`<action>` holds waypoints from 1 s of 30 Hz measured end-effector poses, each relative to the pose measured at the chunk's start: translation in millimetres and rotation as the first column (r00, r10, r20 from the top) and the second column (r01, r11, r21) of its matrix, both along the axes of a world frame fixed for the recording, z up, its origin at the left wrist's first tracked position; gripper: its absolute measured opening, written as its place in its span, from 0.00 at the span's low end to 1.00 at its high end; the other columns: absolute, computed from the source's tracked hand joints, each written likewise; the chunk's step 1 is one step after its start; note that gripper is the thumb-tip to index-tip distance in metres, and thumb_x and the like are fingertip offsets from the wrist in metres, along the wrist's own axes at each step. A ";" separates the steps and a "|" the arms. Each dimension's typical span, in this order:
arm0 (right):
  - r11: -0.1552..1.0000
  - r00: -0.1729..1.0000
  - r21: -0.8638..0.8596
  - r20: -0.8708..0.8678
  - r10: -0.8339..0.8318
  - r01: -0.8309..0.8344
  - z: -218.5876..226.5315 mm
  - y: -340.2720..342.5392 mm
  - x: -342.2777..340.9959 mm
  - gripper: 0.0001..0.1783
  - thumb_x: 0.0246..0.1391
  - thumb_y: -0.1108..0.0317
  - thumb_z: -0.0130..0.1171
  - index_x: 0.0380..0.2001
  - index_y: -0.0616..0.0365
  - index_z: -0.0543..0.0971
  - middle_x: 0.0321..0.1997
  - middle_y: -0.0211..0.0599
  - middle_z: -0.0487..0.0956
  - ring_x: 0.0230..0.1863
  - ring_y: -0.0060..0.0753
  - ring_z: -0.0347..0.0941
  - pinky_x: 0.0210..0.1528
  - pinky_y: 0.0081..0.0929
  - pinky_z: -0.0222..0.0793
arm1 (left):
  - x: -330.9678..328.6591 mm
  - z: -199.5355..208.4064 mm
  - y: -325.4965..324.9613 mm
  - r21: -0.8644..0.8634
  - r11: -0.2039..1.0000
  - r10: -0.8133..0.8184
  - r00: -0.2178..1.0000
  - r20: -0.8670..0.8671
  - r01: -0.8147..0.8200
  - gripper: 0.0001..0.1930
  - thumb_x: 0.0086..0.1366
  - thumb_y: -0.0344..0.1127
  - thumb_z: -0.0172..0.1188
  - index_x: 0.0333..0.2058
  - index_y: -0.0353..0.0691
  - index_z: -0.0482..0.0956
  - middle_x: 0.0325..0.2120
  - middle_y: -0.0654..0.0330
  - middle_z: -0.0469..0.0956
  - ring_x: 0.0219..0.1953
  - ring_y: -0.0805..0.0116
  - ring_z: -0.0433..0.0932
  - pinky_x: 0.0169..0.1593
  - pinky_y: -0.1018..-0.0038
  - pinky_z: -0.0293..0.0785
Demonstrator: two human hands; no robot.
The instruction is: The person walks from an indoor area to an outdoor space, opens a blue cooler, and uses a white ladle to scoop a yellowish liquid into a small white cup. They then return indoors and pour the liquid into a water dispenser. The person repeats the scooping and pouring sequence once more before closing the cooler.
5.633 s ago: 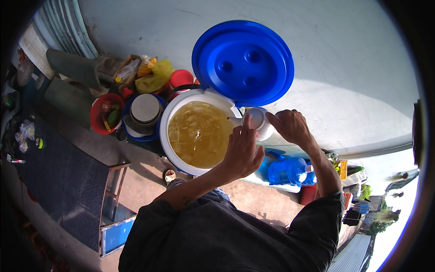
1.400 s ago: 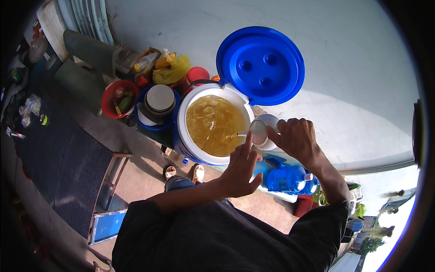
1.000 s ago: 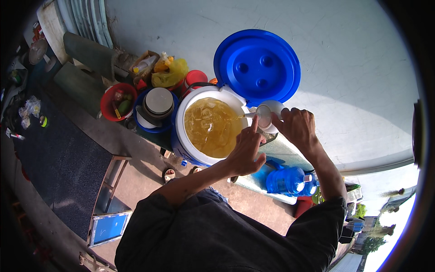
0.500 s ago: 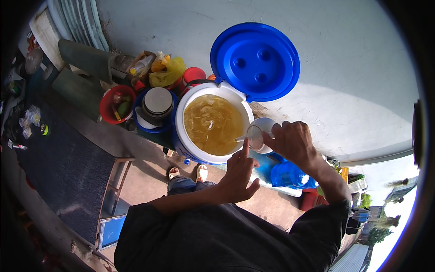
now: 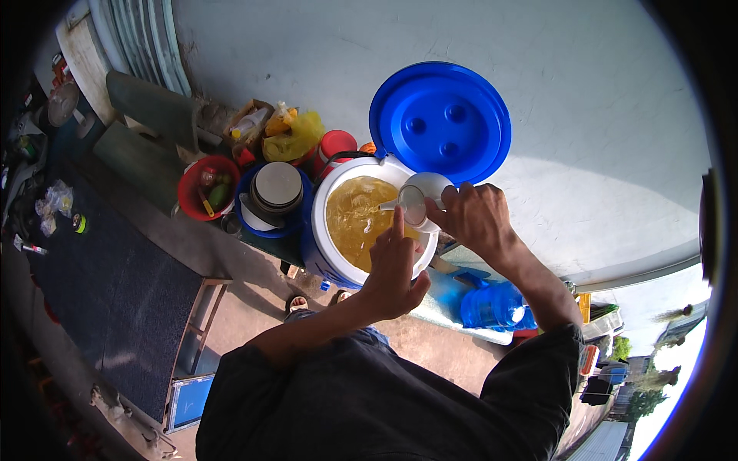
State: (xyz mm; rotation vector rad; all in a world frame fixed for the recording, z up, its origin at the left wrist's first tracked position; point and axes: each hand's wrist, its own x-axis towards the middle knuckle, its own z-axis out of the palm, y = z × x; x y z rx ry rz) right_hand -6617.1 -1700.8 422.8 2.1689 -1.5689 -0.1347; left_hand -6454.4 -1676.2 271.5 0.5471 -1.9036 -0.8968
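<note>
A round cooler (image 5: 321, 235) with a white rim and blue outside holds yellowish-brown liquid (image 5: 357, 219), its surface rippled. Behind it, the blue lid (image 5: 440, 123) stands hinged up against the wall. My right hand (image 5: 474, 220) is closed around the side of a whitish, translucent jug (image 5: 413, 201), tilted above the cooler's right part with its pale spout toward the liquid. My left hand (image 5: 393, 278) is just below the jug, over the near rim. Its index finger points up beside the jug and its thumb stretches out; whether the fingertip touches the jug I cannot tell.
Left of the cooler stand a blue basin (image 5: 244, 207) with stacked pale containers, a red basin (image 5: 184, 192) with green items and a yellow bag (image 5: 301, 138). A blue water bottle (image 5: 492, 305) lies to the right. A dark table (image 5: 115, 292) fills the left.
The jug in my right hand has come left, from beside the rim to over the cooler's opening. My left hand has moved up and left with it. The view has shifted slightly.
</note>
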 end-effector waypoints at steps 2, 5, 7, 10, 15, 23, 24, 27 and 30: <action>1.000 1.000 -0.023 -0.007 -0.017 0.016 0.5 -0.8 -3.1 0.22 0.55 0.54 0.68 0.17 0.59 0.80 0.12 0.39 0.75 0.11 0.35 0.75 0.14 0.30 0.72 | -5.2 0.1 -6.7 0.021 0.999 -0.044 0.999 -0.017 0.044 0.22 0.62 0.41 0.55 0.50 0.35 0.65 0.68 0.17 0.39 0.62 0.30 0.59 0.64 0.41 0.52; 0.995 0.995 -0.030 -0.047 -0.092 0.091 3.7 4.1 -6.3 0.22 0.55 0.52 0.67 0.17 0.57 0.80 0.12 0.39 0.76 0.12 0.37 0.76 0.16 0.32 0.73 | -13.0 1.3 -8.9 0.060 0.992 -0.110 0.993 -0.029 0.112 0.22 0.67 0.47 0.53 0.50 0.36 0.65 0.68 0.16 0.39 0.60 0.32 0.61 0.65 0.43 0.51; 0.990 0.986 -0.009 -0.086 -0.140 0.140 6.8 9.3 -6.6 0.24 0.57 0.50 0.65 0.16 0.56 0.80 0.12 0.40 0.76 0.13 0.37 0.77 0.18 0.32 0.74 | -16.8 2.0 -6.6 0.085 0.984 -0.157 0.987 -0.037 0.159 0.22 0.66 0.46 0.53 0.50 0.36 0.65 0.68 0.15 0.39 0.60 0.33 0.61 0.65 0.43 0.50; 0.979 0.972 0.046 -0.137 -0.189 0.197 9.0 19.7 -2.1 0.27 0.60 0.47 0.60 0.14 0.56 0.79 0.13 0.41 0.78 0.15 0.36 0.79 0.19 0.32 0.74 | -16.1 0.9 2.4 0.060 0.980 -0.187 0.982 -0.026 0.189 0.22 0.65 0.45 0.53 0.51 0.36 0.65 0.68 0.15 0.39 0.61 0.31 0.60 0.65 0.43 0.50; 0.967 0.973 0.148 -0.129 -0.190 0.209 10.4 32.4 10.2 0.27 0.60 0.47 0.60 0.15 0.55 0.78 0.13 0.40 0.77 0.15 0.35 0.79 0.20 0.30 0.74 | 2.9 0.9 23.1 0.093 0.968 -0.231 0.973 -0.018 0.232 0.21 0.61 0.40 0.56 0.49 0.37 0.63 0.69 0.18 0.36 0.63 0.28 0.57 0.65 0.40 0.50; 0.994 0.998 0.082 -0.019 -0.066 0.067 2.7 26.6 19.0 0.23 0.57 0.51 0.65 0.16 0.57 0.79 0.11 0.37 0.74 0.13 0.38 0.77 0.18 0.33 0.74 | 23.2 4.3 30.8 0.087 0.989 -0.128 0.989 0.079 0.121 0.24 0.67 0.48 0.52 0.51 0.35 0.64 0.67 0.14 0.38 0.62 0.27 0.58 0.64 0.41 0.51; 0.993 0.997 0.093 0.006 -0.078 0.077 1.3 25.8 16.1 0.23 0.57 0.51 0.65 0.17 0.57 0.80 0.11 0.38 0.74 0.13 0.39 0.77 0.18 0.33 0.74 | 22.1 4.3 29.1 0.072 0.992 -0.107 0.991 0.086 0.101 0.24 0.67 0.48 0.52 0.52 0.34 0.64 0.67 0.15 0.38 0.62 0.27 0.58 0.64 0.41 0.51; 0.980 0.972 0.149 0.175 -0.159 0.133 -3.1 25.6 0.5 0.22 0.58 0.53 0.64 0.18 0.59 0.80 0.12 0.42 0.74 0.12 0.44 0.75 0.17 0.36 0.72 | 14.5 5.7 22.0 0.024 0.998 -0.053 0.993 0.108 0.051 0.24 0.65 0.45 0.55 0.51 0.33 0.65 0.68 0.18 0.40 0.62 0.28 0.58 0.63 0.41 0.52; 0.958 0.904 0.210 0.340 -0.260 0.196 -15.0 31.6 -21.9 0.23 0.62 0.55 0.61 0.19 0.60 0.80 0.14 0.45 0.75 0.15 0.49 0.75 0.18 0.41 0.68 | 3.6 9.9 13.2 -0.054 0.998 -0.020 0.989 0.144 0.028 0.23 0.58 0.37 0.59 0.49 0.32 0.65 0.69 0.22 0.41 0.61 0.29 0.59 0.61 0.40 0.53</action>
